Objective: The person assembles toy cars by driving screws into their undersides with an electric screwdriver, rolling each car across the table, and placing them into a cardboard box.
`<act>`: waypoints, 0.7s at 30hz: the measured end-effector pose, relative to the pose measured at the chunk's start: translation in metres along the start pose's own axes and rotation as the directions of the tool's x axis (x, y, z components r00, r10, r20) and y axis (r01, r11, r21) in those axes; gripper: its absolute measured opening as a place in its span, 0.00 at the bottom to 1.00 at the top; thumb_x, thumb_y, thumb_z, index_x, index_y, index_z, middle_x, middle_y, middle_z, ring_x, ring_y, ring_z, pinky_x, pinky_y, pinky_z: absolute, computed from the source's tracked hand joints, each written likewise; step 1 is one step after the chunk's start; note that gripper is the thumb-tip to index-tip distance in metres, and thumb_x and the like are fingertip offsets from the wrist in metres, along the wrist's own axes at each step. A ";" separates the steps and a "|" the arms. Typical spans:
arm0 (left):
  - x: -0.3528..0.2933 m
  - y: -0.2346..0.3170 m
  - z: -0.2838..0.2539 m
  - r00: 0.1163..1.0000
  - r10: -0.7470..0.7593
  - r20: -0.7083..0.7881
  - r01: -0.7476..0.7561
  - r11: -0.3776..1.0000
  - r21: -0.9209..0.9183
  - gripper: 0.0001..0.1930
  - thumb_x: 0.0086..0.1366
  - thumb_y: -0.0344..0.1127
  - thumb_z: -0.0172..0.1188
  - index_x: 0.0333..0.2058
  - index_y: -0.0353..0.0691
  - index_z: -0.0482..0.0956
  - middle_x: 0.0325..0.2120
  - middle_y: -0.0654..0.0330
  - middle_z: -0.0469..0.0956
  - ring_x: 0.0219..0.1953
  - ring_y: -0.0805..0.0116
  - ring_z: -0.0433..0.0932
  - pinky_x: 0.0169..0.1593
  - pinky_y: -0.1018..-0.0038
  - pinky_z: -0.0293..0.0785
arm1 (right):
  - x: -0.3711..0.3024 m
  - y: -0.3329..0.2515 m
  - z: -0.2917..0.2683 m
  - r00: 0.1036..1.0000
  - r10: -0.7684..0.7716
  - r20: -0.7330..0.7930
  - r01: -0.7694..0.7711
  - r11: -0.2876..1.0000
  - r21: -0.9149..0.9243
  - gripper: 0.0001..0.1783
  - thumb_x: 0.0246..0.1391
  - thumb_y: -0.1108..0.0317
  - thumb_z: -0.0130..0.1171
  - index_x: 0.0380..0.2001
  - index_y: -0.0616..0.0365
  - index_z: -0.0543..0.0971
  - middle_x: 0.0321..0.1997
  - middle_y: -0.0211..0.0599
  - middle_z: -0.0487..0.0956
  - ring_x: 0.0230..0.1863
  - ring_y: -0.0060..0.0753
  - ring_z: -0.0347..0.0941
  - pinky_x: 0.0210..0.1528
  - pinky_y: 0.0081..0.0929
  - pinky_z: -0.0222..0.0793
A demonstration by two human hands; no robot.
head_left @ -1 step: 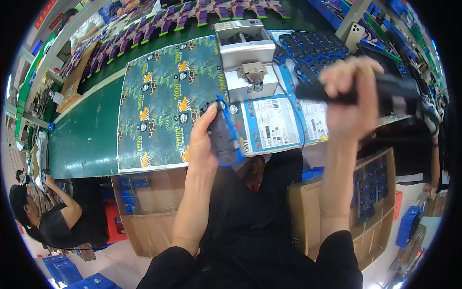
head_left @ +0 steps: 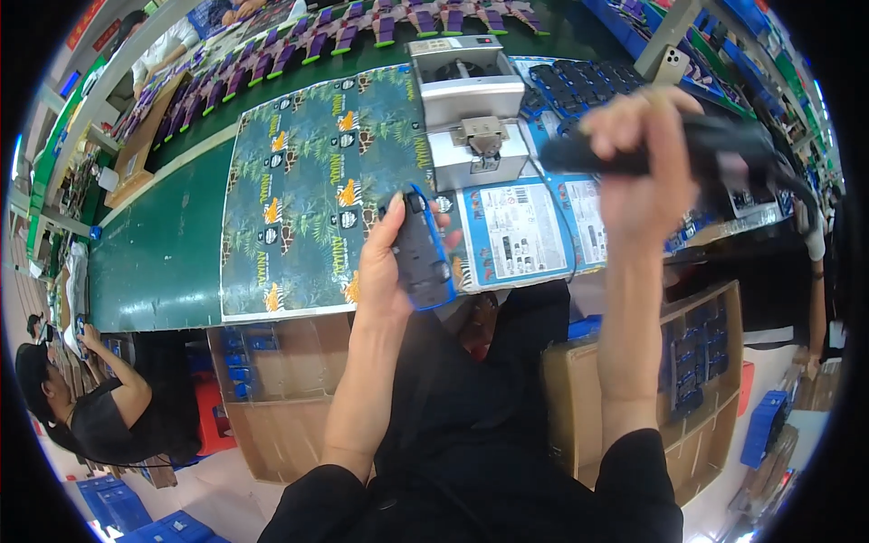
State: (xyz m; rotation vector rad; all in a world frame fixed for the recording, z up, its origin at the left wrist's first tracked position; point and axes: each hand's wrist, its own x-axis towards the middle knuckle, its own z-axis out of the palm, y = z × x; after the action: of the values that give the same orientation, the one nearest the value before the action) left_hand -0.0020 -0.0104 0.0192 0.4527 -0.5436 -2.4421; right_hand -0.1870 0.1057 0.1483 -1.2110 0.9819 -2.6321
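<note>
at the far left, a co-worker in black clothes (head_left: 109,412) sits with one arm raised. next comes the green-topped bench (head_left: 154,271), with an open brown cardboard tray (head_left: 281,443) below its front edge, some blue pieces in its upper part. a dark green paper sheet printed with animals and leaves (head_left: 308,235) covers the middle of the bench. the left hand (head_left: 382,271) grasps an oblong dark grey plastic piece with a blue edge (head_left: 422,258), tilted above the front edge of this sheet, thumb on its upper end. behind and right of it stands a silver metal machine with an open top (head_left: 475,95), then a blue-and-white printed sheet (head_left: 516,240) lying flat. rows of blue-and-black plastic pieces (head_left: 588,86) lie farther back. the right hand (head_left: 644,158), blurred, is clenched around a black cylindrical tool (head_left: 724,149), held raised and well apart from the oblong piece. a pale phone (head_left: 671,63) leans behind it.
</note>
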 end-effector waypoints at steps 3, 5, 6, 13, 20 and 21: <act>0.001 -0.006 -0.017 0.995 -0.068 -0.071 0.077 0.989 0.125 0.21 0.72 0.49 0.51 0.46 0.34 0.75 0.41 0.49 0.81 0.38 0.58 0.84 0.44 0.60 0.83 | 0.010 0.048 0.022 0.995 -0.030 0.093 0.035 0.998 -0.058 0.06 0.53 0.76 0.67 0.33 0.63 0.78 0.21 0.32 0.77 0.21 0.22 0.74 0.30 0.22 0.73; 0.000 -0.009 -0.022 0.993 -0.081 -0.089 0.095 0.980 0.174 0.20 0.72 0.48 0.52 0.46 0.33 0.75 0.40 0.49 0.82 0.36 0.59 0.84 0.41 0.63 0.84 | 0.012 0.065 0.028 0.987 -0.043 0.153 0.068 0.984 -0.166 0.07 0.53 0.75 0.68 0.29 0.63 0.79 0.21 0.30 0.78 0.19 0.18 0.74 0.24 0.15 0.69; -0.002 -0.010 -0.020 0.999 -0.002 -0.044 0.013 0.967 0.256 0.18 0.71 0.46 0.54 0.46 0.34 0.74 0.39 0.49 0.82 0.34 0.61 0.84 0.39 0.65 0.84 | 0.009 0.071 0.029 0.986 -0.032 0.161 0.060 0.984 -0.168 0.07 0.53 0.75 0.68 0.29 0.63 0.79 0.21 0.30 0.78 0.19 0.18 0.74 0.24 0.15 0.69; -0.001 -0.004 -0.015 0.999 -0.029 -0.042 0.039 0.962 0.271 0.15 0.69 0.40 0.58 0.46 0.35 0.73 0.39 0.50 0.82 0.34 0.64 0.84 0.35 0.69 0.84 | 0.001 0.078 0.035 0.898 0.422 0.128 -0.283 0.774 -0.567 0.10 0.54 0.68 0.67 0.26 0.60 0.77 0.14 0.28 0.73 0.14 0.19 0.69 0.20 0.20 0.65; -0.008 -0.008 -0.014 0.998 0.027 0.051 -0.043 0.933 0.357 0.14 0.66 0.32 0.61 0.48 0.34 0.74 0.42 0.50 0.82 0.37 0.65 0.84 0.36 0.71 0.83 | -0.002 0.052 0.022 0.978 0.175 0.111 -0.127 0.931 -0.343 0.04 0.56 0.73 0.62 0.32 0.61 0.76 0.16 0.31 0.70 0.14 0.25 0.66 0.22 0.25 0.66; -0.006 -0.009 -0.013 0.998 0.029 0.054 -0.047 0.932 0.360 0.14 0.66 0.32 0.61 0.48 0.34 0.74 0.42 0.50 0.82 0.37 0.65 0.84 0.36 0.71 0.83 | 0.003 0.052 0.025 0.979 0.171 0.112 -0.124 0.932 -0.340 0.04 0.56 0.73 0.62 0.32 0.61 0.76 0.16 0.31 0.70 0.14 0.25 0.66 0.22 0.25 0.66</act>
State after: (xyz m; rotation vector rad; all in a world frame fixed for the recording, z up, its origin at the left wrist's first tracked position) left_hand 0.0039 -0.0037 0.0053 0.5261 -1.0220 -2.3227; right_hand -0.1809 0.0513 0.1316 -1.3031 1.4693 -2.2940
